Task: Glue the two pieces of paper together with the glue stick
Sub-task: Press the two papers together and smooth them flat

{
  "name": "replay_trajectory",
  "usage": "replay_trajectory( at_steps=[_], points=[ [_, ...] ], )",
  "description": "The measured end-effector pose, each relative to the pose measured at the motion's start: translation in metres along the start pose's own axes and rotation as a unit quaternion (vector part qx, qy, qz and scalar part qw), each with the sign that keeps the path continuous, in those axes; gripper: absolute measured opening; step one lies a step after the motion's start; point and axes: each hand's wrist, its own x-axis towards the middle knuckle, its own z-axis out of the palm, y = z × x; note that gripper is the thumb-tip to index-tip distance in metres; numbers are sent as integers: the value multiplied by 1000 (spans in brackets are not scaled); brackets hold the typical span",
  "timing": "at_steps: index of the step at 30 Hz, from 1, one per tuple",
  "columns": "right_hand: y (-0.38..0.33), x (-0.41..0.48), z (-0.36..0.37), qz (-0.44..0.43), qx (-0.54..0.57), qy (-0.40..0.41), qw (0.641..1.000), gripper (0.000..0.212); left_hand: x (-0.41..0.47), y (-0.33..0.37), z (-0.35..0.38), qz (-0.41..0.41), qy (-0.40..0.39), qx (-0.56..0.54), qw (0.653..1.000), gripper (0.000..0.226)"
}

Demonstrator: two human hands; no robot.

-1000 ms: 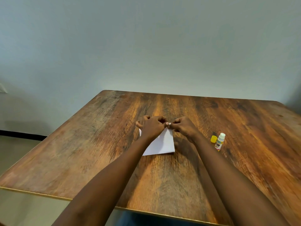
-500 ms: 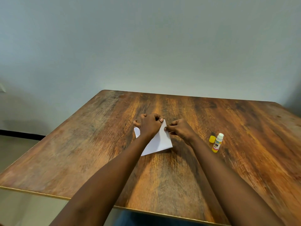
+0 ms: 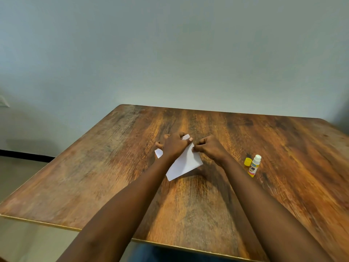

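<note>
- Since a moment ago the paper [image 3: 186, 163] has swung askew under me, and my two hands, whose fingertips met at its far edge, have drawn apart.
- The table [image 3: 94, 176] carries everything; the paper lies flat on it, about mid-width.
- The paper's long axis now runs on a slant, from its far corner down to a near corner pointing back at me. I see one white shape and cannot tell whether both sheets are stacked in it.
- My left hand [image 3: 174, 146] sits on top of the paper's far half, fingers curled, holding the far corner down.
- My right hand [image 3: 209, 148] is at the paper's right edge, fingers curled in, pinching that edge.
- The glue stick [image 3: 254, 166] stands well to the right of the paper, uncapped and leaning a little, apart from both hands.
- It lies on my right hand's side, so I judge that hand is the one to let go and reach right for it.
- The yellow cap [image 3: 247, 161] lies just beside the stick, on the side toward the paper.
</note>
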Motion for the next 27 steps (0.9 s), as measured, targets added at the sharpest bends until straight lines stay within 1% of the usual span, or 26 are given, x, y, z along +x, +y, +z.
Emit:
replay_trajectory(
  at_steps=[3, 6, 10, 15, 17, 20, 22, 23, 25, 27],
  points=[
    [0, -2, 0, 0, 28, -6, 1000, 18, 1, -2, 1, -8, 34, -4, 999, 25],
    [3, -5, -1, 13, 42, -15, 999, 21, 2, -2, -1, -11, 67, -30, 997, 22],
    [4, -6, -3, 20, 48, -14, 999, 25, 4, 1, -3, -21, 89, -51, 994, 24],
    [-1, -4, -7, 9, 53, 4, 999, 26, 4, -2, -7, -53, 126, -61, 989, 22],
    [-2, -3, -7, 7, 42, 14, 999, 21, 3, -2, -8, -48, 124, -56, 989, 20],
    [-4, -3, -5, 10, 21, 25, 999, 14, 3, -4, -5, -14, 96, -6, 995, 18],
    [-4, -3, -5, 11, 12, 23, 1000, 12, 4, -5, -4, 28, 71, 52, 996, 26],
    [-5, -3, -6, 10, 4, 20, 1000, 13, 3, -4, -4, 55, 59, 88, 993, 29],
    [-5, -1, -7, 2, -3, 15, 1000, 23, 3, -4, -4, 103, 39, 163, 980, 26],
    [-7, -1, -8, -6, -5, 16, 1000, 29, 3, -4, -2, 132, 40, 195, 971, 21]
  ],
)
